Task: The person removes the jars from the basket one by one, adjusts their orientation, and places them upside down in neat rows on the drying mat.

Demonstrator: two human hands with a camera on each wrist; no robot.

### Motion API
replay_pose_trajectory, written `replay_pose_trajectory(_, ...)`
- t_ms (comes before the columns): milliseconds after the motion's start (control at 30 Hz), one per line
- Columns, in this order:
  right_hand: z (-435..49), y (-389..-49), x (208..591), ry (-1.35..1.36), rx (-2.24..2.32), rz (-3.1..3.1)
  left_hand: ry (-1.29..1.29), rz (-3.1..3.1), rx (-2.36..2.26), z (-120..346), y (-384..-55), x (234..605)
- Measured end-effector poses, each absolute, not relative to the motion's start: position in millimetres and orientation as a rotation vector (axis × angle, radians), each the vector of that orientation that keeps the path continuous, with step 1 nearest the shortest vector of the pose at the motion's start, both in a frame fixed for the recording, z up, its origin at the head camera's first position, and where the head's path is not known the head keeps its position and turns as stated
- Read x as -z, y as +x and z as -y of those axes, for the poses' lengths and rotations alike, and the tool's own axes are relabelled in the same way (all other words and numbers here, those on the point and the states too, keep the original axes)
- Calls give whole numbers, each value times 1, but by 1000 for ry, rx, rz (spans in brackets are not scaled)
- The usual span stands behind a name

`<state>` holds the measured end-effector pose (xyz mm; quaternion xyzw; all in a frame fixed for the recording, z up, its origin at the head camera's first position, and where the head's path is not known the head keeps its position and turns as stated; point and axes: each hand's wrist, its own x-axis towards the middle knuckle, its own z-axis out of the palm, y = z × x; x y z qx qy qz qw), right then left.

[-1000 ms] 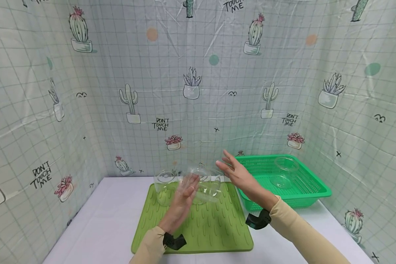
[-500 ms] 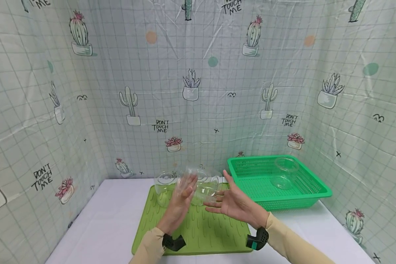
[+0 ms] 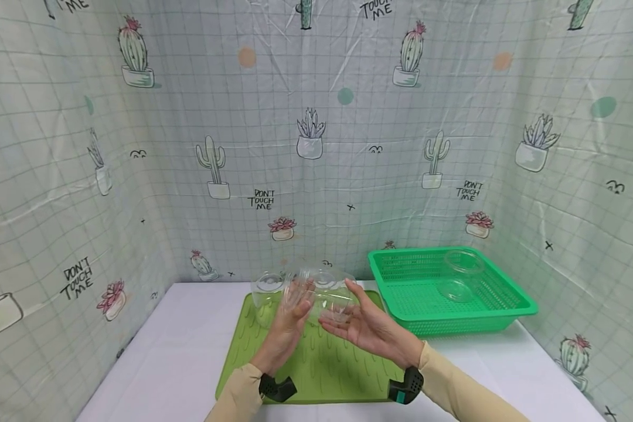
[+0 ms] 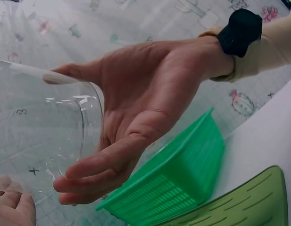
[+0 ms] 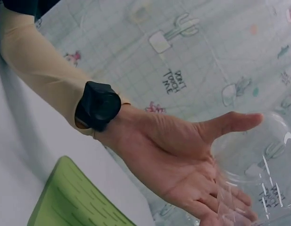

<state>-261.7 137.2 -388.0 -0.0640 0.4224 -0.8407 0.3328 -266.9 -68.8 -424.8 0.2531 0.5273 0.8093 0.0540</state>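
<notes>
A clear jar (image 4: 46, 127) lies on its side between my two hands, above the green ridged mat (image 3: 316, 369). My left hand (image 3: 287, 328) grips its left end; the right wrist view shows that thumb stretched along the wall and the fingers partly seen through it. At the other end is my right hand (image 3: 377, 328), thumb on the upper side and fingers underneath. Behind the held jar, two more clear jars stand on the mat: one at the left (image 3: 264, 299), and another (image 3: 324, 278) overlapped by the held one.
To the right of the mat stands a green slotted basket (image 3: 417, 319) with one clear jar (image 3: 461, 275) inside. A white cloth (image 3: 158, 351) covers the table. Patterned curtain walls (image 3: 348, 129) enclose the back and both sides.
My right hand has come down and leftward from beside the basket and taken the jar's right end. The left hand keeps hold of the jar and has hardly moved.
</notes>
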Motion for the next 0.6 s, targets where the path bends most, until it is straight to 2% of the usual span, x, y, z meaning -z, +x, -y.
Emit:
replay_pose_trajectory(233,-132,-265,379,-257,2195,-1211,842,-1750,-2324,85,-261,427)
replay_pose_trajectory(500,-125,-270,376,-348,2113,-1469,683,-1984,-2124,129,-250,432)
replay_pose_trajectory(600,-122,-274,377,-411,2052,-1595,695,-2096,-1998,152,-249,437)
